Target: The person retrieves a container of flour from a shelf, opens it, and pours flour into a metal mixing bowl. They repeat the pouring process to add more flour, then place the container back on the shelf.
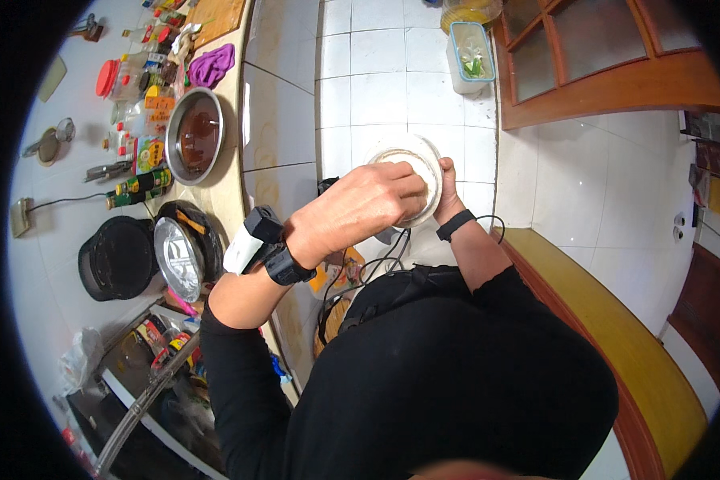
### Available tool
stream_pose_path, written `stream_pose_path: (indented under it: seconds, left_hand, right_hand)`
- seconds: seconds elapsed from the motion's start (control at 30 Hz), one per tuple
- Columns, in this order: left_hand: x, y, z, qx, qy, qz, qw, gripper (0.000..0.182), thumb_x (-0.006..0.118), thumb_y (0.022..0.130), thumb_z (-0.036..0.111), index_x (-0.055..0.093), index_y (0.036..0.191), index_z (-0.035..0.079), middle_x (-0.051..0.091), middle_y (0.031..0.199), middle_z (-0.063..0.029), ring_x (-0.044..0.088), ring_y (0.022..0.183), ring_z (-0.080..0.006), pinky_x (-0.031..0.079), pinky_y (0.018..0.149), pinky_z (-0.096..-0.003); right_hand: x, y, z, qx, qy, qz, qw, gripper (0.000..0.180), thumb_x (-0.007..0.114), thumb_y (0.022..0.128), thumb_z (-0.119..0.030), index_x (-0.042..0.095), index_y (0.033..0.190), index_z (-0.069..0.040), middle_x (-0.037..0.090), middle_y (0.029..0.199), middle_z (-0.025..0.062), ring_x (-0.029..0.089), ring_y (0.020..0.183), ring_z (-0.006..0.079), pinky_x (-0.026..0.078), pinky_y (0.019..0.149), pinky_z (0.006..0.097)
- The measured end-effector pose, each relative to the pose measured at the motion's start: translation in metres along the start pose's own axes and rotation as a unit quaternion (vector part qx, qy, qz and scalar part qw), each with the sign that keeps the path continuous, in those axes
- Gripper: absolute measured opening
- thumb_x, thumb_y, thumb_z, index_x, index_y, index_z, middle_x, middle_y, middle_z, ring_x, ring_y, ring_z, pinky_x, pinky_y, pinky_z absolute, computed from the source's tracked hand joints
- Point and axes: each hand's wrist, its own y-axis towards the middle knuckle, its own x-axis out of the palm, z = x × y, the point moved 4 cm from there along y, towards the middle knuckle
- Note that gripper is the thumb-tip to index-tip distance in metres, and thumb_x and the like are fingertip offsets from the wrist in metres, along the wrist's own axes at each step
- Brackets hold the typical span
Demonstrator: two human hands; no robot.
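Observation:
My right hand [448,191] grips the right side of a round white container [430,150] held in front of my torso. My left hand [375,195] reaches across from the left, and its curled fingers dip inside the container's rim. Pale, powdery-looking contents [417,163] show past the knuckles. The left fingertips are hidden, so whether they pinch anything cannot be told. A black watch-like band [285,265] and a black-and-white device [253,239] sit on the left wrist. A black band [456,224] with a cable circles the right wrist.
Along the left counter stand a metal basin [199,137] of reddish-brown liquid, a purple cloth [212,65], several bottles and jars [133,114], and a black pan [119,258] near a shiny metal lid [179,255]. A plastic box [471,57] with green pieces is on the tiled floor beside a wooden door [612,78].

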Motion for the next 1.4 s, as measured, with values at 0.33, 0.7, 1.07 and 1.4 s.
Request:
stream_pose_path:
  seconds: [0.33,0.7,1.07,1.4]
  left_hand:
    - [-0.001,0.066,-0.023,-0.042,-0.064,0.032,0.997,0.016,0.071,0.075,0.001,0.067,0.090,0.000,0.063,0.088,-0.0106,0.066,0.081,-0.0291,0.057,0.071,-0.0374]
    - [-0.033,0.150,-0.085,-0.139,-0.187,0.109,0.966,0.008,0.074,0.088,0.002,0.073,0.095,-0.001,0.072,0.090,-0.0099,0.071,0.080,-0.0192,0.059,0.072,-0.0315]
    - [0.005,0.264,-0.279,-0.318,-0.416,0.126,0.843,0.013,0.074,0.089,0.008,0.075,0.095,-0.005,0.070,0.073,-0.0049,0.063,0.066,-0.0080,0.052,0.062,-0.0236]
    - [0.179,0.411,-0.409,-0.319,-0.158,0.039,0.934,0.014,0.073,0.083,0.014,0.078,0.085,0.001,0.072,0.069,-0.0129,0.072,0.064,-0.0225,0.058,0.066,-0.0352]
  right_hand:
    - [-0.020,-0.010,-0.060,-0.054,0.075,-0.062,0.994,0.077,0.061,0.080,-0.053,0.055,0.141,-0.005,0.064,0.133,0.0176,0.064,0.119,0.0324,0.055,0.100,0.0452]
    - [-0.017,-0.008,-0.149,-0.153,0.141,-0.208,0.956,0.084,0.060,0.080,-0.054,0.048,0.147,-0.006,0.056,0.143,0.0196,0.058,0.127,0.0352,0.050,0.107,0.0479]
    - [-0.053,0.033,-0.260,-0.272,0.072,0.102,0.954,0.091,0.059,0.080,-0.068,0.051,0.145,-0.005,0.059,0.140,0.0183,0.061,0.124,0.0341,0.051,0.106,0.0477]
    - [-0.118,0.009,-0.305,-0.326,0.192,0.138,0.915,0.090,0.052,0.085,-0.075,0.053,0.142,-0.005,0.061,0.136,0.0156,0.063,0.118,0.0332,0.054,0.099,0.0497]
